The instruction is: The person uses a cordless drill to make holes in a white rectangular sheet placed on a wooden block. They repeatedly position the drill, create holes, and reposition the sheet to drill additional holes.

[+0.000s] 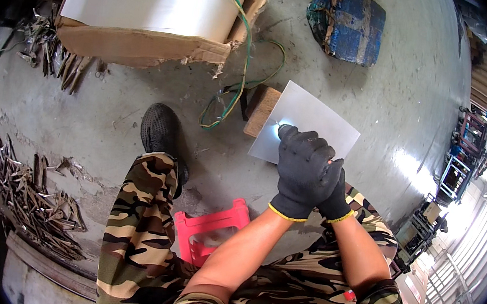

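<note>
My left hand (305, 173), in a black glove with a yellow cuff, is closed around what looks like a drill (284, 131). A bright light glows at its tip, where a thin bit points at a pale flat sheet (324, 116); whether the bit touches it I cannot tell. Most of the drill's body is hidden by the gloves. Tucked partly behind the left is my right hand (339, 202), gloved alike and closed at the same tool, its fingers mostly hidden. Under the sheet's left edge a brown wooden block (263, 111) sticks out.
A cardboard box (142, 46) holding pale sheets stands at the far left. Green-yellow wire (246, 45) trails from it to the floor. A red plastic stool (212, 220) sits between my legs. Scrap strips (43, 196) pile at left; a blue taped bundle (357, 27) lies far right.
</note>
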The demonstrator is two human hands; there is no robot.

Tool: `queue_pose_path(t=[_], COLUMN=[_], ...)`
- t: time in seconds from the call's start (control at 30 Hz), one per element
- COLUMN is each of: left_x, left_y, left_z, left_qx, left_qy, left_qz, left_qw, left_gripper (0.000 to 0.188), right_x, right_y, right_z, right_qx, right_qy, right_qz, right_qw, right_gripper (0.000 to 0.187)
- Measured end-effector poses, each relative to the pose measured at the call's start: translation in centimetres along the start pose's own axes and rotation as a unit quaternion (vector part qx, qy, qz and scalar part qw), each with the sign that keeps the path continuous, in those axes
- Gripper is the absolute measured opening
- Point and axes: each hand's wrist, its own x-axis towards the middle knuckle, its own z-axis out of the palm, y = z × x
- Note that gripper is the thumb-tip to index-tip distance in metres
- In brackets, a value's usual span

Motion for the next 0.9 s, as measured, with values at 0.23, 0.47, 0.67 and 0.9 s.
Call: queue_pose_path(t=[0.23, 0.47, 0.67, 0.9], left_x=[0.2, 0.0, 0.7, 0.6], left_y=[0.1, -0.1, 0.3, 0.6], left_z=[0.0, 0.2, -0.4, 0.0], left_qx=[0.002, 0.003, 0.001, 0.007], left_qy=[-0.004, -0.003, -0.050, -0.042], left_qz=[-0.002, -0.004, -0.003, 0.001], left_qw=[1.000, 1.000, 0.999, 0.999], left_gripper=[0.023, 0.023, 0.021, 0.022], right_x=[-0.3, -1.1, -1.2, -1.0], right_y=[0.4, 1.1, 0.6, 1.1], right_z=[0.5, 1.7, 1.2, 1.4], right_qx=[0.062, 0.077, 0.064, 0.077], right_qy=[-0.036, -0.033, -0.031, -0.032], right_qz=[0.052, 0.078, 0.071, 0.072], right_qw=[0.996, 0.993, 0.995, 0.994], right_gripper=[0.020, 0.021, 0.027, 0.033])
